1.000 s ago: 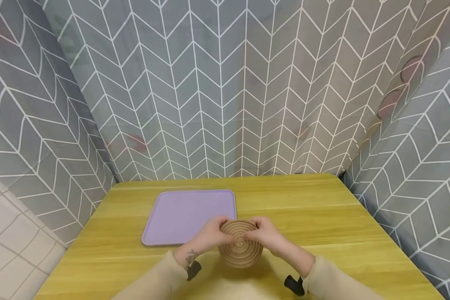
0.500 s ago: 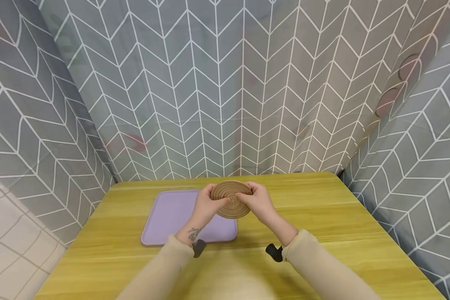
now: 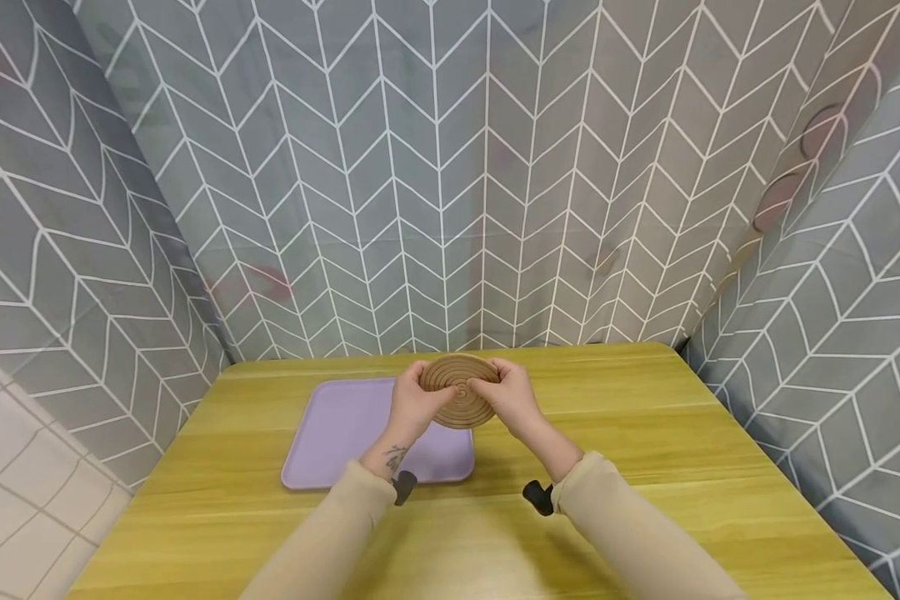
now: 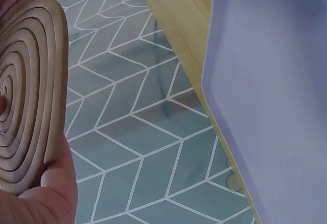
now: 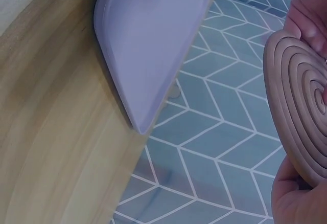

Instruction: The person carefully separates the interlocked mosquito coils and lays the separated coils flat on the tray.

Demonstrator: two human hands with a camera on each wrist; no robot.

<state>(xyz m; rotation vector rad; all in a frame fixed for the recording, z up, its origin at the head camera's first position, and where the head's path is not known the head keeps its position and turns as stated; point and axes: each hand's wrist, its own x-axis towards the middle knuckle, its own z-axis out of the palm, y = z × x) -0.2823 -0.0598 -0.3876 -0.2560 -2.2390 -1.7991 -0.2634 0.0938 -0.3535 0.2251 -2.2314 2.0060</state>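
A round brown disc (image 3: 461, 369) with spiral grooves is held up over the right part of a lilac tray (image 3: 337, 437) in the head view. My left hand (image 3: 412, 406) grips its left edge, and my right hand (image 3: 513, 402) grips the right edge. Both thumbs press on the near face close to the spiral's centre, while the other fingers go behind, mostly hidden. The disc looks slightly bent and tilted, its grooved face towards me. Each wrist view shows the disc (image 4: 43, 88) cut off by the frame's side, apart from the tray.
The tray lies flat on a yellow wood-grain table (image 3: 607, 433), left of its middle. Grey curtains (image 3: 450, 183) with white chevron lines surround the table's back and sides. A black strap-like piece (image 3: 538, 497) sits at my right wrist. White tiles (image 3: 22, 483) show at left.
Both hands have carried the disc forward and slightly left, away from the near part of the table to above the tray's right part. Over the last half second it has shifted only slightly.
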